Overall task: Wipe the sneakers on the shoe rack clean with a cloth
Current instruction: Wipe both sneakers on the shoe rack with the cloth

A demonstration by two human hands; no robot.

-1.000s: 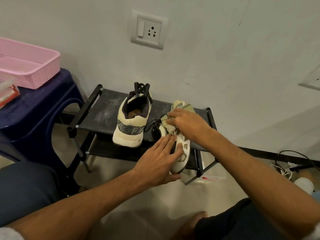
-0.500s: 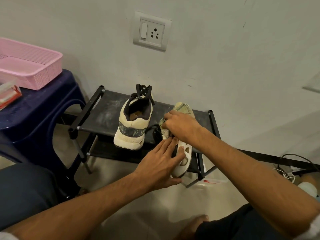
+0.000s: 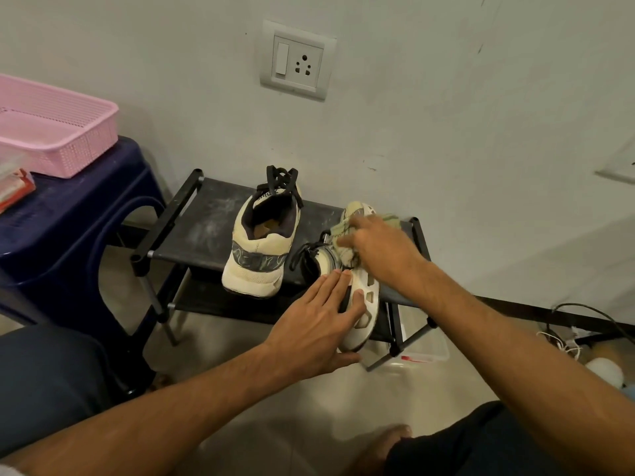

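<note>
Two cream sneakers sit on a low black shoe rack [image 3: 192, 235]. The left sneaker [image 3: 261, 242] stands upright, heel toward me, black laces at its far end. The right sneaker [image 3: 360, 297] lies on its side with its sole facing right. My left hand [image 3: 319, 324] rests flat against its heel end, fingers straight, steadying it. My right hand [image 3: 378, 249] grips a bunched pale green cloth [image 3: 343, 231] and presses it on the sneaker's upper part near the toe. The hand hides most of the cloth.
A dark blue plastic stool [image 3: 68, 214] stands left of the rack with a pink basket [image 3: 51, 128] on it. A wall socket [image 3: 297, 61] is above the rack. Cables [image 3: 567, 324] and a clear plastic box [image 3: 422, 355] lie on the floor at right.
My right hand with the cloth has slid along the sneaker toward its toe end, farther from me. My left hand stays on the heel end.
</note>
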